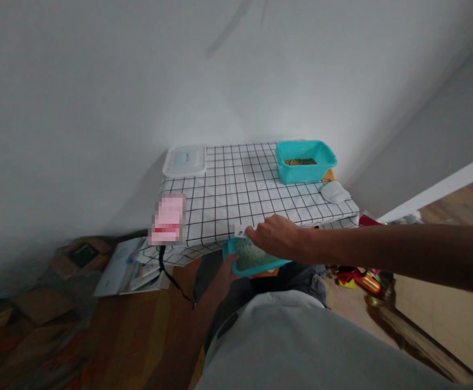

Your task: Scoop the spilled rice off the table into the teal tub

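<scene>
My left hand (227,271) grips the left edge of a teal tub (240,269) filled with pale green granules, held below the near edge of a small table. My right hand (275,236) reaches across above that tub, its fingers closed on a small white piece (241,231) that I cannot name. The table carries a white cloth with a black grid (240,189). A second teal tub (305,161) with brownish grains stands at its far right corner.
A clear lidded box (184,160) sits at the table's far left, a pale folded cloth (334,191) at the right edge. Papers and boxes (133,265) lie on the wooden floor to the left; colourful clutter (358,279) lies to the right. White walls stand behind.
</scene>
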Action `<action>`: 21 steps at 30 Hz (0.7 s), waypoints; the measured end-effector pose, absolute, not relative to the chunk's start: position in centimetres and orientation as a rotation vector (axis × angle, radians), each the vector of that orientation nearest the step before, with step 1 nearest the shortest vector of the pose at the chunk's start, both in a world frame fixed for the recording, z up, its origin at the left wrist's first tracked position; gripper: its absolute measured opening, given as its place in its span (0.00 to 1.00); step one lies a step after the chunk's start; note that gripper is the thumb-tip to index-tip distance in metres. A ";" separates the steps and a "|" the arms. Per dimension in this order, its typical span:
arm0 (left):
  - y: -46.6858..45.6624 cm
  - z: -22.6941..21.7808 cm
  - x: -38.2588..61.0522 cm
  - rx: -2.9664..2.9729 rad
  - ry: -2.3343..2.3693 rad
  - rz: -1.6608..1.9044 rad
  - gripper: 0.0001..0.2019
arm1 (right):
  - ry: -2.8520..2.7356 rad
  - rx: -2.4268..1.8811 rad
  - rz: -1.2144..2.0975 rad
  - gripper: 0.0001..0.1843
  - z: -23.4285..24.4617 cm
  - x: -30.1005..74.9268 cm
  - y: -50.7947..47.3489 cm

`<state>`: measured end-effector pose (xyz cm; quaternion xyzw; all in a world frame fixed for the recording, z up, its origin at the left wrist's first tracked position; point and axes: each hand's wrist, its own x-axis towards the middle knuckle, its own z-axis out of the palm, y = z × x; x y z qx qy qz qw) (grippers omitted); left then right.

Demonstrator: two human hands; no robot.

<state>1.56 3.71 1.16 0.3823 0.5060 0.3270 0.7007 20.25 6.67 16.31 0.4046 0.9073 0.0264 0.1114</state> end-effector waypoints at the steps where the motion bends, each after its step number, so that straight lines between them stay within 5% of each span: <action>1: 3.8 0.8 1.6 0.843 1.129 0.734 0.17 | 2.675 1.210 0.076 0.12 16.5 20.4 6.8; 8: 4.0 0.6 1.6 0.787 1.106 0.719 0.20 | 2.623 1.384 0.264 0.19 19.0 22.3 13.1; 14: 3.1 2.4 1.5 0.809 1.104 0.740 0.17 | 2.619 0.947 0.429 0.21 17.9 23.6 17.2; 21: 3.1 2.6 1.0 0.827 1.105 0.741 0.11 | 2.692 0.588 0.400 0.18 15.9 24.1 10.1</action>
